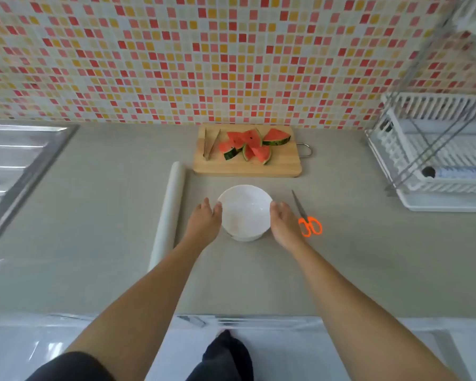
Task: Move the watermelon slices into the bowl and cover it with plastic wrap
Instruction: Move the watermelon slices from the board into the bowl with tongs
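Cupping the empty bowl (245, 213) on the worktop (94, 215) between left hand (204, 222) and right hand (285, 225), fingers laid loosely straight against its sides, not clenched. Best to slide it forward, up to the cutting board (248, 167) just beyond the hands, holding the watermelon slices (252, 145) and tongs (210, 144); shortens each carry, limits drips. Keep clear of plastic wrap roll (169, 210) outside left hand and scissors (304, 217) outside right.

Wooden board (248, 167), glossy white bowl (245, 213)
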`<state>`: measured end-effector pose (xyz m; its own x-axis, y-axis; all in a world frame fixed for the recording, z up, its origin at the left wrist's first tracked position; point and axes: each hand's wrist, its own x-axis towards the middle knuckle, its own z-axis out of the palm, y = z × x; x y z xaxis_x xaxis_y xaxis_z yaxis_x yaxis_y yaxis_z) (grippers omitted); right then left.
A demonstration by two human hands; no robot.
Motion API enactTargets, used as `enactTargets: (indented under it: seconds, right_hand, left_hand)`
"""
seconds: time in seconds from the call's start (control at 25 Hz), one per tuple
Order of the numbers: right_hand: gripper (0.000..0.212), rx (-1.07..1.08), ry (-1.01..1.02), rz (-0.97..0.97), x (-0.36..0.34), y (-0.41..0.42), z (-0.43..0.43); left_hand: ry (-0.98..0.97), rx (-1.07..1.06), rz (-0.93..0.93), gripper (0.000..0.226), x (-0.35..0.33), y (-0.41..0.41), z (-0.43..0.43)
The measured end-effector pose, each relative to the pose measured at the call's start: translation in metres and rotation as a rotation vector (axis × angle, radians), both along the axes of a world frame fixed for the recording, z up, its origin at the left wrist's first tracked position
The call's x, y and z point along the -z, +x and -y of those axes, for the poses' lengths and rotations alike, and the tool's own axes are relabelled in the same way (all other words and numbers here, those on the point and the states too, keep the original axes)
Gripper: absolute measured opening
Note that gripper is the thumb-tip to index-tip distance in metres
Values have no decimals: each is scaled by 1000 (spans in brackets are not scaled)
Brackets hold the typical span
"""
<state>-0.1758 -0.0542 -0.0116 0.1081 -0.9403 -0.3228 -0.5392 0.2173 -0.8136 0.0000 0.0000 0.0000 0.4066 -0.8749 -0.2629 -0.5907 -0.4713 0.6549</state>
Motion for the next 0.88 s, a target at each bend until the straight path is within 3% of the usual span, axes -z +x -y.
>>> enactTargets:
  seconds: [0.2,0.44,0.64,0.88]
  right_hand:
    - [32,21,-42,-81,15,11,25]
    - [40,53,-59,-136,11,20,71]
    - [35,69,-72,-86,18,22,84]
    - [31,54,-97,-120,21,21,86]
  left_hand:
    - [-57,3,-72,38,12,6,33]
    - [-94,20,-84,38,16,16,81]
    - [-121,-3,-124,30,28,17,92]
    - [-149,-79,123,43,15,55,140]
